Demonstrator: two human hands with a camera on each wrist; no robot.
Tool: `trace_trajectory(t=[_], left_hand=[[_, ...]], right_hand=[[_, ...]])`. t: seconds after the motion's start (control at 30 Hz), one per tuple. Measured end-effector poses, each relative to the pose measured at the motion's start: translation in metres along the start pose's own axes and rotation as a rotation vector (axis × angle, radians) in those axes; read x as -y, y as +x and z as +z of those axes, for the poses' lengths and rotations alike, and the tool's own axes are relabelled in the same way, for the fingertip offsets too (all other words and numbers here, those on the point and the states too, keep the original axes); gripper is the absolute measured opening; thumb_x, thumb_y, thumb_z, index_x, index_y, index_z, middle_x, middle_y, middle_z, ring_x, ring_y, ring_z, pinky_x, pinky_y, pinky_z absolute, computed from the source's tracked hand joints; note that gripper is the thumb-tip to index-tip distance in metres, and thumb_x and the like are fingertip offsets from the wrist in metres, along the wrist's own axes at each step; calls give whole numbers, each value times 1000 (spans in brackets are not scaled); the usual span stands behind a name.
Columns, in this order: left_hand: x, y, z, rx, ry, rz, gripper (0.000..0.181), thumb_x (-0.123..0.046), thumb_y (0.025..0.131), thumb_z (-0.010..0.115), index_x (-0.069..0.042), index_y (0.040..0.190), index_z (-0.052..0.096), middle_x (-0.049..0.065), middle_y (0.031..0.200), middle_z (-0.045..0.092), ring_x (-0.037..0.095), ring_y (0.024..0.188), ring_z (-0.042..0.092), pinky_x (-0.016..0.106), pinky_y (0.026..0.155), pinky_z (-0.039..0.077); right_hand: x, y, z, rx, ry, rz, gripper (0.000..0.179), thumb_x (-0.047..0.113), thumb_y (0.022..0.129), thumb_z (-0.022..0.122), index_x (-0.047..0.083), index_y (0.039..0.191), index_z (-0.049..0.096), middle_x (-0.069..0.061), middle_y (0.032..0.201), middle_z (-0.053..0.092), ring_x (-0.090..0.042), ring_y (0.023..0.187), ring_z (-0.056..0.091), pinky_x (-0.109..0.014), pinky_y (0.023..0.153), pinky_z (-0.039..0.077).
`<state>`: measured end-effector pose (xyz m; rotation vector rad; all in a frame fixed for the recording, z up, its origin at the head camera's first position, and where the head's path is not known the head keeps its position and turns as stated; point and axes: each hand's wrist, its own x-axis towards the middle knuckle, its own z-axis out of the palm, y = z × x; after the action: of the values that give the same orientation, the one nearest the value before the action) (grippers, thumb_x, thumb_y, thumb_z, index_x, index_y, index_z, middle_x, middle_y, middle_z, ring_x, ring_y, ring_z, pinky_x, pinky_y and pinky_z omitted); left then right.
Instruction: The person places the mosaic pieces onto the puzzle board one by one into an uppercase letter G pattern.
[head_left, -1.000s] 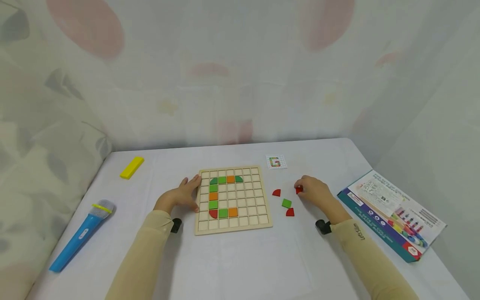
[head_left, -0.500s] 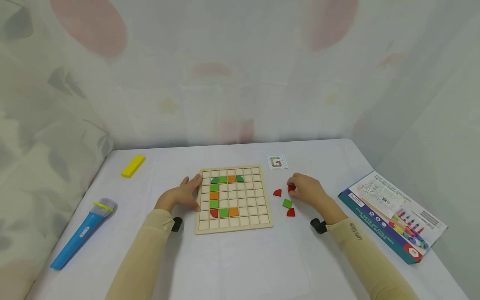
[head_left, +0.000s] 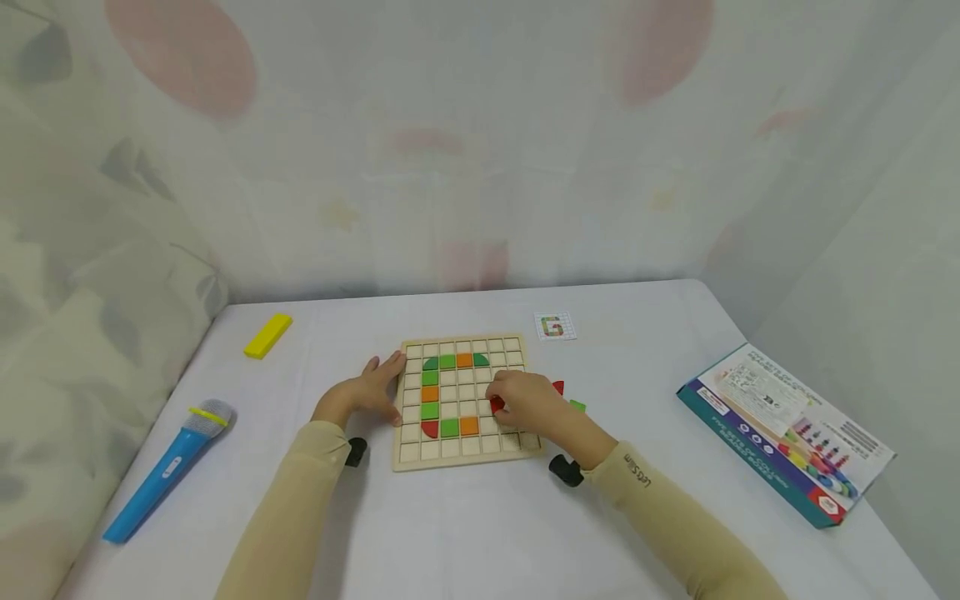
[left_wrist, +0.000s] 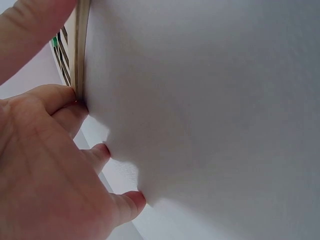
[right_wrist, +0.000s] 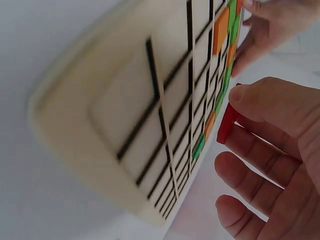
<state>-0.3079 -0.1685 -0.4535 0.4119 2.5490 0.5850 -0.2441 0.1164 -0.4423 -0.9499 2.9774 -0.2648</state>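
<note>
A wooden grid board [head_left: 420, 456] lies on the white table with green, orange and red tiles forming a C-like outline. Along its left edge, my left hand [head_left: 360, 397] rests with thumb and fingers spread, touching the frame. My right hand [head_left: 531, 403] is over the board's right half, pinching a red tile [right_wrist: 228, 121] between thumb and index finger above the grid. Its other fingers are loosely bent. Right of the board, a red tile [head_left: 558, 387] and a green tile [head_left: 577, 406] show partly past the right hand.
A small card [head_left: 555, 326] with a coloured G pattern lies behind the board, to the right. At far right is a printed box [head_left: 787, 433]. A blue toy microphone [head_left: 168, 471] and a yellow block [head_left: 267, 336] lie on the left.
My right hand has carried the red tile leftward from the table to above the board's right half. The left hand has stayed at the board's left edge.
</note>
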Motion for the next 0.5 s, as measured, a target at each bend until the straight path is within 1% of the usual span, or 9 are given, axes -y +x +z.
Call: trace_trajectory(t=[0.07,0.27,0.37,0.5], left_hand=[[-1,0,1,-3,-1,0,112,-15,64,81,-10,149,8,8,155,-2,40,138,-9,67,103,5],[-3,0,0,-12,-3,3,112,-14,64,81,-10,149,9,7,155,-1,40,138,-9,67,103,5],[-2,1,0,-12,-4,3,112,-14,64,81,-10,149,9,8,155,-1,40,138,-9,67,103,5],[0,1,2,-12,-8,-5,112,-14,64,82,-10,149,9,8,155,-2,40,138,-9,67,103,5]], right_hand=[[5,2,4,28,10,-1,18,21,80,69,16,97,68,9,83,54,-7,71,48,-19,58,43],[18,-1,8,97,44,42,18,20,82,67,18,100,67,10,86,52,-9,75,48,-22,67,45],[20,-3,11,104,47,50,21,20,83,65,18,103,67,10,90,54,-9,77,49,-24,71,46],[20,-4,15,84,40,37,23,21,83,65,17,106,67,10,92,56,-8,80,49,-24,74,47]])
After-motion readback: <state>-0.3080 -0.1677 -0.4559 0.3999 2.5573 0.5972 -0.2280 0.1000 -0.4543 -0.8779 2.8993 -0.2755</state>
